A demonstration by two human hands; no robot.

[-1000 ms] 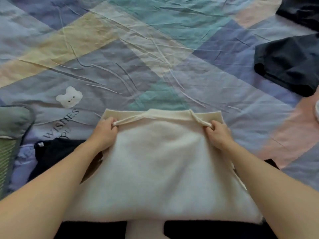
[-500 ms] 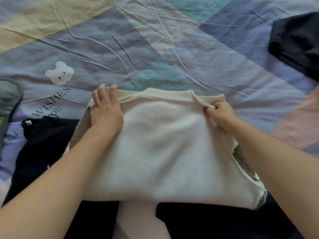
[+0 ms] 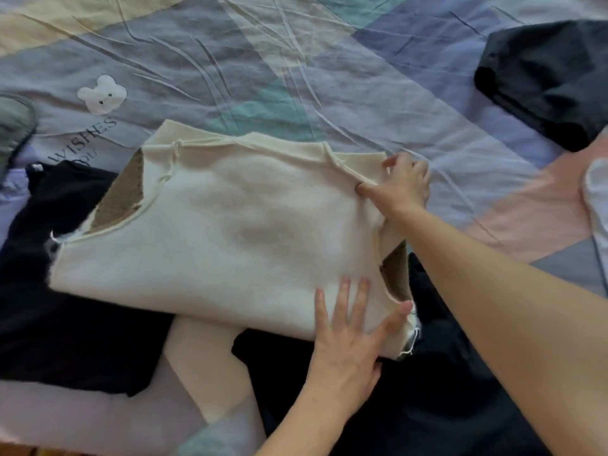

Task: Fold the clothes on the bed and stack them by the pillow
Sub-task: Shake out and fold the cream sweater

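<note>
**Two hands on the cream garment**

The left hand (image 3: 348, 340) lies flat, fingers straight, on the near right corner of the cream garment (image 3: 230, 232). The right hand (image 3: 399, 185) pinches its far right edge. The garment lies on the bed sheet (image 3: 296, 67), partly over dark clothes (image 3: 65, 291).

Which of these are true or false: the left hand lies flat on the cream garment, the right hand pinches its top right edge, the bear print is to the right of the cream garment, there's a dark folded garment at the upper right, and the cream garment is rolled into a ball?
1. The left hand lies flat on the cream garment. True.
2. The right hand pinches its top right edge. True.
3. The bear print is to the right of the cream garment. False: it is up and to the left.
4. A dark folded garment lies at the upper right. True.
5. The cream garment is rolled into a ball. False: it lies spread flat.
</note>
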